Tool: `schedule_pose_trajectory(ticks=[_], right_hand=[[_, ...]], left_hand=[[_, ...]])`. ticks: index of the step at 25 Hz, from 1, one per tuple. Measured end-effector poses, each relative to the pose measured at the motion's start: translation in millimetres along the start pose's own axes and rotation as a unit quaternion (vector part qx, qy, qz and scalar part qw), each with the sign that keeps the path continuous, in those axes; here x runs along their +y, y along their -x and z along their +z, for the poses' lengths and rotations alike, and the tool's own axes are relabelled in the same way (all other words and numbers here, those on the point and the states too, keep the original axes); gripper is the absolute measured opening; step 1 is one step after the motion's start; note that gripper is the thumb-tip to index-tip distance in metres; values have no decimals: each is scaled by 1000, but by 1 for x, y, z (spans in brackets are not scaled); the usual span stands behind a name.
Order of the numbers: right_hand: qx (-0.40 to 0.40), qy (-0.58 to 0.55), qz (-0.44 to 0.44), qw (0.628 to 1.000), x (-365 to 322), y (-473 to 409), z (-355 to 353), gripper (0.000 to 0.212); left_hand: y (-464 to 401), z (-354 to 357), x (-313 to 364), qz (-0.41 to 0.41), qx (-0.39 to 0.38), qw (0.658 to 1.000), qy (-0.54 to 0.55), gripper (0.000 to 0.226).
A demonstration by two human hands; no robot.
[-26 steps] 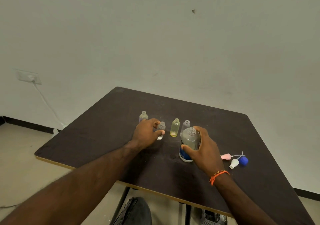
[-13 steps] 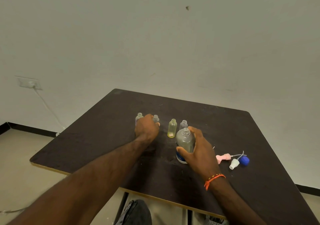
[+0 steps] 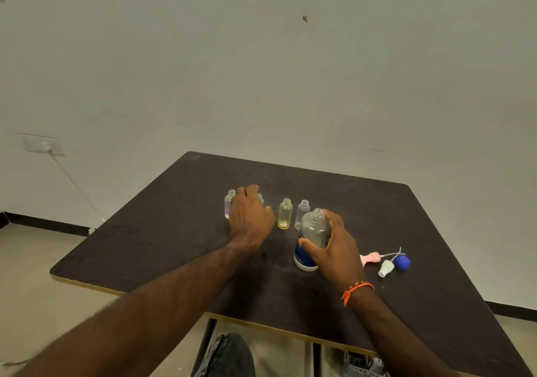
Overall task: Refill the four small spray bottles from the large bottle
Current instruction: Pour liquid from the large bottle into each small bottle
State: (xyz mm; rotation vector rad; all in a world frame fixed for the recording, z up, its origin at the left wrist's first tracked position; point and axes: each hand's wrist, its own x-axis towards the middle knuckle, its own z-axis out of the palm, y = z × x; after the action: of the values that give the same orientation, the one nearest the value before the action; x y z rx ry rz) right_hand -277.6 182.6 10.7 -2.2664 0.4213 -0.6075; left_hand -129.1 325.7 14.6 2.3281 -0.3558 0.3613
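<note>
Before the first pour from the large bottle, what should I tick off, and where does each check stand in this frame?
1. Large bottle uncapped, neck open: ok.
2. Right hand grips the large bottle, which stands upright on the table: ok.
3. Small bottles uncapped: the yellow bottle, the clear bottle and the leftmost bottle show open necks: ok. The fourth bottle is mostly hidden: cannot tell.
4. Left hand steadying the fourth bottle: its fingers are hidden: cannot tell.
5. Spray tops lie on the table, to the right of the pour path: ok.
</note>
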Motion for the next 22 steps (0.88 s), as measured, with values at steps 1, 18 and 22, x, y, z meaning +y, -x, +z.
schedule_pose_trajectory(ticks=[1, 18, 22], right_hand=[[0, -2, 2, 1000, 0, 0, 0, 81], [9, 18, 15, 1000, 4, -6, -15, 77], [8, -2, 16, 1000, 4, -3, -14, 78]], left_hand=[[3, 2, 1, 44, -6, 999, 16, 52], [2, 58, 18, -28, -133, 986, 94, 39], [25, 38, 17, -13, -149, 984, 101, 33]])
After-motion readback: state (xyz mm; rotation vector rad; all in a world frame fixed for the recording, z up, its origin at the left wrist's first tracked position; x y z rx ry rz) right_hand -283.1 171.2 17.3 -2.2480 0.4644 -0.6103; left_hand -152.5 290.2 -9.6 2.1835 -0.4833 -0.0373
